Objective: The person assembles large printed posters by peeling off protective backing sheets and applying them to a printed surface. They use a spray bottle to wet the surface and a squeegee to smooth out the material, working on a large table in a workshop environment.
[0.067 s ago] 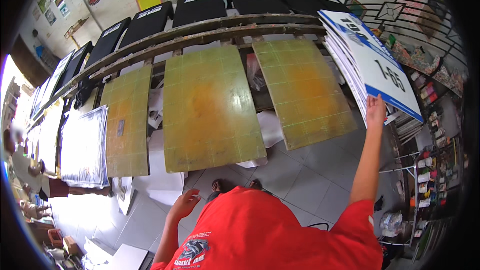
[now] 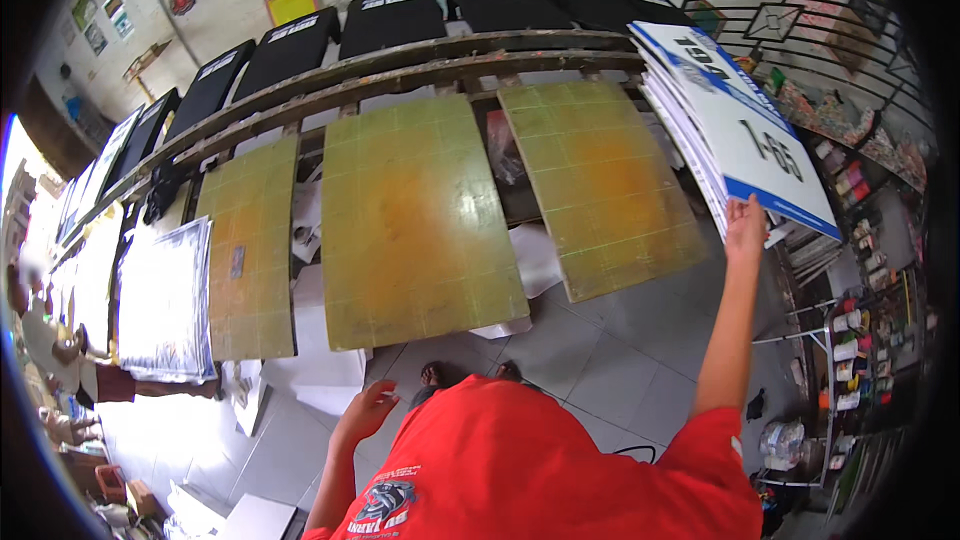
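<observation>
At the right, a stack of large white printed sheets with blue borders leans at a slant. My right hand is at the near edge of the top white-and-blue sheet, its fingers closed on the blue border; part of the grip is hidden. That sheet bears large dark printed figures. My left hand hangs beside my red shirt, holding nothing, with its fingers loosely bent and apart. In front of me are three yellowish flat boards: a left one, a middle one and a right one.
Wooden rails run behind the boards, with several black shirts laid out beyond. Shiny stacked sheets lie at the left, near another person. A metal shelf of small containers stands at the right. Grey tiles cover the floor.
The whole view has shifted slightly. My right hand stays at the top sheet's near edge, and my left hand keeps its place beside the shirt.
</observation>
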Tool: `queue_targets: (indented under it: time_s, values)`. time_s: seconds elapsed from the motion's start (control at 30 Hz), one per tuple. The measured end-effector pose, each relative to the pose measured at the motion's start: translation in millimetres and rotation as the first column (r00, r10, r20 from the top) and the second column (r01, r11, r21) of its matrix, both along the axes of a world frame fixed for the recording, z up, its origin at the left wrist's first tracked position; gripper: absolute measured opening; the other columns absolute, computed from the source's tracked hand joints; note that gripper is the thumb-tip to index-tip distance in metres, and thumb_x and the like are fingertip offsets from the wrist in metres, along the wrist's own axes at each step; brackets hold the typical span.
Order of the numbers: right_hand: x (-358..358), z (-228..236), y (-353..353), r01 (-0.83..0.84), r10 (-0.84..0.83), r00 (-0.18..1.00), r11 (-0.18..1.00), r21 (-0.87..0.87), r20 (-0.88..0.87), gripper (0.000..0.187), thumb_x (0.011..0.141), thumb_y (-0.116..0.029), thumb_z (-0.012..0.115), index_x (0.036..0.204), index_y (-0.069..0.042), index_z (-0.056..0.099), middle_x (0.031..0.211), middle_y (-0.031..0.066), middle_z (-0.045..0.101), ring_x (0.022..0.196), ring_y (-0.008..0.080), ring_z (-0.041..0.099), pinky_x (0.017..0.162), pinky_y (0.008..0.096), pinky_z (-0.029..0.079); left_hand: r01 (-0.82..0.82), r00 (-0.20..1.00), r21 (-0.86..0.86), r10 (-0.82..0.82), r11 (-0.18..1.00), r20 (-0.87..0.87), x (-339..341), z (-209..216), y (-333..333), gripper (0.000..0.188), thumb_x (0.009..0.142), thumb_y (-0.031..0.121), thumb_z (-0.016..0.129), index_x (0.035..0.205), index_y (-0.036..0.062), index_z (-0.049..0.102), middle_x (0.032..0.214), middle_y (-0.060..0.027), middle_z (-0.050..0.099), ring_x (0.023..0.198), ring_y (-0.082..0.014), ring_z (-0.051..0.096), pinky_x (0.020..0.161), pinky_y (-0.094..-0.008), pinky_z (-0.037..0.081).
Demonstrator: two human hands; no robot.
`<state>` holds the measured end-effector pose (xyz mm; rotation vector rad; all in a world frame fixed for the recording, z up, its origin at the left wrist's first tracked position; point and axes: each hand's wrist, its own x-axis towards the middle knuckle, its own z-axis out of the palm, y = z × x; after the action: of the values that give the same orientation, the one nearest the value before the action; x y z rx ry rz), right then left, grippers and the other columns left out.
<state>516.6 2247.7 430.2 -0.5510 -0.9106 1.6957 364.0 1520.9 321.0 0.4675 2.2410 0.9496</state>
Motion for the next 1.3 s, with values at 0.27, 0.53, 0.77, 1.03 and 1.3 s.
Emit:
queue_targets:
  time_s: [0.27, 0.53, 0.77, 1.03, 1.3]
  values:
    - [-1, 47, -225, -0.151, 0.151, 0.977, 0.988, -0.011, 0.150, 0.022, 0.096, -0.013, 0.052, 0.118, -0.012, 0.054, 0.095, -0.0046, 0.057, 0.076, 0.0036, 0.050, 0.064, 0.0225, 0.041, -0.022, 1.000, 0.265, 0.016, 0.964, 0.025, -61, 25, 14, 0.034, 0.097, 0.022, 0.056, 0.125, 0.0027, 0.055, 0.116, -0.0092, 0.064, 0.100, -0.0185, 0.062, 0.087, -0.0319, 0.049]
    - [0, 7, -321, -0.507, 0.511, 0.858, 0.859, -0.072, 0.057, 0.033, 0.093, -0.003, 0.052, 0.126, -0.003, 0.050, 0.116, 0.0076, 0.061, 0.107, 0.0172, 0.059, 0.097, 0.0344, 0.046, -0.388, 0.896, 0.683, 0.078, 0.619, 0.438, -141, 73, 34, 0.056, 0.100, 0.043, 0.047, 0.140, 0.0048, 0.038, 0.133, -0.0169, 0.051, 0.112, -0.0296, 0.058, 0.093, -0.0400, 0.047]
    - [-81, -47, -416, -0.653, 0.670, 0.708, 0.742, -0.154, 0.222, 0.022, 0.095, -0.013, 0.058, 0.115, -0.003, 0.054, 0.097, 0.0020, 0.061, 0.082, 0.0087, 0.056, 0.071, 0.0256, 0.047, -0.468, 0.818, 0.790, -0.143, 0.395, 0.557, -102, 99, 115, 0.051, 0.097, 0.024, 0.052, 0.140, 0.0046, 0.034, 0.131, -0.0147, 0.052, 0.115, -0.0276, 0.057, 0.093, -0.0428, 0.048]
    - [-110, -103, -444, -0.688, 0.762, 0.588, 0.648, -0.327, 0.272, 0.030, 0.097, -0.031, 0.057, 0.115, -0.006, 0.054, 0.108, 0.0079, 0.062, 0.092, 0.0189, 0.063, 0.080, 0.0352, 0.052, -0.523, 0.816, 0.682, 0.069, 0.512, 0.574, -166, 47, 85, 0.033, 0.093, 0.009, 0.054, 0.126, 0.0029, 0.051, 0.111, -0.0081, 0.063, 0.099, -0.0163, 0.063, 0.084, -0.0313, 0.053]
    - [-80, -141, -389, -0.477, 0.652, 0.722, 0.711, -0.517, 0.231, 0.041, 0.094, -0.035, 0.062, 0.121, -0.006, 0.053, 0.114, 0.0056, 0.061, 0.103, 0.0178, 0.057, 0.089, 0.0339, 0.045, -0.351, 0.848, 0.610, -0.034, 0.711, 0.528, -210, 11, 42, 0.041, 0.091, 0.015, 0.059, 0.128, -0.0008, 0.051, 0.113, -0.0064, 0.063, 0.101, -0.0127, 0.060, 0.085, -0.0270, 0.050]
